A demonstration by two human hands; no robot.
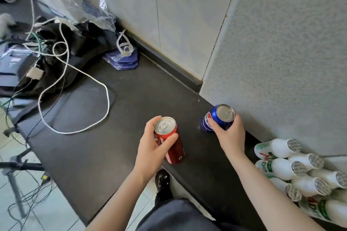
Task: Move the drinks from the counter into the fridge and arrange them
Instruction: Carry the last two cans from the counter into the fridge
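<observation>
Dark counter (131,99); left grip (152,148) clasps red can (175,153), right grip (230,137) blue can (206,121), perhaps lifted.

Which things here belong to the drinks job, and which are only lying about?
For the job: red can in the left hand; blue can in the right hand; white bottles at the right.
Lying about: white cable; black bag; blue packets.

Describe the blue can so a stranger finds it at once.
On the dark counter, look beside the grey textured panel at the right. The blue can is there, gripped by the right hand. Only it is blue: the left hand holds a red can, and the white bottles are further right.
</observation>
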